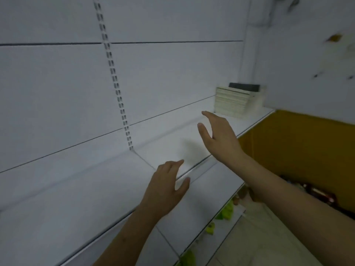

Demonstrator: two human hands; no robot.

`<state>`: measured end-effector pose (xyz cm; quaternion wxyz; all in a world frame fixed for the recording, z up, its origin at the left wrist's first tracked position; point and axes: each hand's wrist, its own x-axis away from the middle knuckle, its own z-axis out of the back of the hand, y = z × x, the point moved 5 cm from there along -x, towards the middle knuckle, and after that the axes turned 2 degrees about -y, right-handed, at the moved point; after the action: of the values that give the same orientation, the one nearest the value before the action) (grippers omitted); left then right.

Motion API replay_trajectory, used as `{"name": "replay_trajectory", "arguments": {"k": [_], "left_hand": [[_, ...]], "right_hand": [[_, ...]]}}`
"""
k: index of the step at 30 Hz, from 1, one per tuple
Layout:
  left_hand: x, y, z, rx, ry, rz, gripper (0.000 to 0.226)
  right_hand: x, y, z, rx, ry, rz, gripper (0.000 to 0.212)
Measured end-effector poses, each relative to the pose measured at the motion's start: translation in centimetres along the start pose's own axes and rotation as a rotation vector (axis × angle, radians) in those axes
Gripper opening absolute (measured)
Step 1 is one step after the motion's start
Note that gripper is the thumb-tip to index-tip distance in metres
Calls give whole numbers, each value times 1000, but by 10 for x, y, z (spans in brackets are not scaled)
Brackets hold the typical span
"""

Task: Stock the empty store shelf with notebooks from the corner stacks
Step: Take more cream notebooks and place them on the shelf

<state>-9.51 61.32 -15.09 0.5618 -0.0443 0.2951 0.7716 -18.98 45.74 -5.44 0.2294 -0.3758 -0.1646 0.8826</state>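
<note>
A stack of pale notebooks (pixel 231 102) stands in the far right corner of the white shelf (pixel 165 148), with a dark-covered one on top and a second white stack behind it. My right hand (pixel 219 139) is stretched over the shelf, fingers apart, a short way short of the stack and holding nothing. My left hand (pixel 167 187) hovers lower, over the shelf's front edge, fingers spread and empty. The shelf surface between the hands and the stack is bare.
A slotted upright (pixel 113 73) runs down the white back panel. A lower shelf (pixel 207 214) shows below the front edge, with green items (pixel 226 211) beneath it. A yellow-brown panel (pixel 299 150) and a bin of dark red goods (pixel 317 194) stand at the right.
</note>
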Motion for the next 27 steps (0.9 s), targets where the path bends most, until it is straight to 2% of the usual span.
{"name": "replay_trajectory", "arguments": {"k": [6, 12, 15, 20, 24, 27], "left_hand": [[-130, 80, -109, 13, -44, -108, 71], [-239, 128, -179, 20, -41, -160, 68], [-281, 131, -204, 27, -13, -143, 55], [-346, 113, -242, 31, -36, -146, 54], [-401, 81, -265, 38, -119, -140, 61], [-444, 57, -271, 183, -145, -42, 58]], "right_hand": [[-34, 159, 106, 88, 117, -122, 55], [-88, 266, 164, 87, 183, -182, 53], [-121, 308, 161, 65, 184, -211, 59], [-170, 350, 133, 44, 147, -165, 57], [-221, 388, 95, 83, 23, -137, 63], [-268, 412, 61, 121, -104, -138, 68]]}}
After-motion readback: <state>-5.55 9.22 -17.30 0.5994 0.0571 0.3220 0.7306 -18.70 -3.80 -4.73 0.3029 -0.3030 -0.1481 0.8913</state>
